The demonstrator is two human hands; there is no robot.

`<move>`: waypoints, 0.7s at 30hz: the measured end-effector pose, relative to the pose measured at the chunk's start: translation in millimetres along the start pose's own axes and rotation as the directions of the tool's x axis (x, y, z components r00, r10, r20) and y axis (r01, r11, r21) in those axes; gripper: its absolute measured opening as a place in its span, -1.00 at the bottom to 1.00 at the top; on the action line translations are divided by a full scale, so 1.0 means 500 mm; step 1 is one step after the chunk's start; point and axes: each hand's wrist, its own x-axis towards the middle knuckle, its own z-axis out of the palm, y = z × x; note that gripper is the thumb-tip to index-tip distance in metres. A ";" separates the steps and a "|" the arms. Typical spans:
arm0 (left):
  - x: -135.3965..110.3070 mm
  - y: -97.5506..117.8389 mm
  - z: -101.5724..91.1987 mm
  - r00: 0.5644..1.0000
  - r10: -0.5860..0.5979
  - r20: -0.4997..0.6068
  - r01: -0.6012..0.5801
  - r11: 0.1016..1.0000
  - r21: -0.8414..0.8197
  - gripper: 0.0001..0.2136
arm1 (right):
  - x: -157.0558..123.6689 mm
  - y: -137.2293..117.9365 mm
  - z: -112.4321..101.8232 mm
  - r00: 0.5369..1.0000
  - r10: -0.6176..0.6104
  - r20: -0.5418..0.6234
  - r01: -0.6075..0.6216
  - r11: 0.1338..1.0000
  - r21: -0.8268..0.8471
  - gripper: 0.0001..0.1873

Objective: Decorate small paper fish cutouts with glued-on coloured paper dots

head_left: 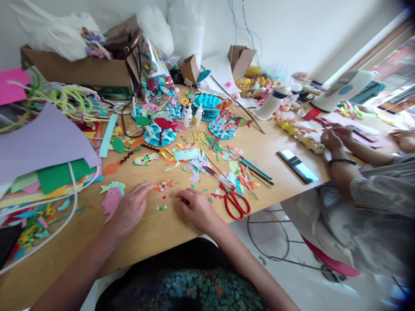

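My left hand rests on the table with its fingers stretched out, the fingertips at the left edge of a small orange paper fish with coloured dots. To the right of the fish is my right hand, fingers curled and pressed together; what they hold, if anything, is hidden. Between my hands lie a red paper dot and several small pale and green dots. A pink paper fish lies left of my left hand. Red-handled scissors lie right of my right hand.
Paper scraps, pencils and two white glue bottles lie or stand beyond my hands. Coloured paper sheets and a white cable are at the left. At the right, a co-worker's hands are near a phone.
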 end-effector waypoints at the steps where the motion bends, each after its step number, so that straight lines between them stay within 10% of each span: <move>1: 0.000 0.005 -0.003 0.998 -0.063 -0.017 0.061 0.995 -0.081 -0.68 | 0.007 0.002 -0.006 1.000 0.015 0.003 -0.015 1.000 -0.020 -0.71; 6: -0.003 0.031 -0.004 0.886 -0.462 0.027 0.347 0.623 -0.701 -0.69 | 0.063 0.005 -0.029 0.999 -0.008 0.044 0.014 0.989 -0.146 -0.71; 11: -0.007 0.041 -0.003 0.782 -0.591 0.198 0.403 0.237 -0.884 -0.56 | 0.119 -0.004 -0.028 0.989 0.018 0.150 0.032 0.946 -0.322 -0.70; 21: 0.000 0.031 -0.007 0.837 -0.520 0.170 0.414 0.401 -0.817 -0.56 | 0.149 -0.017 -0.018 0.970 0.047 0.237 0.069 0.887 -0.457 -0.74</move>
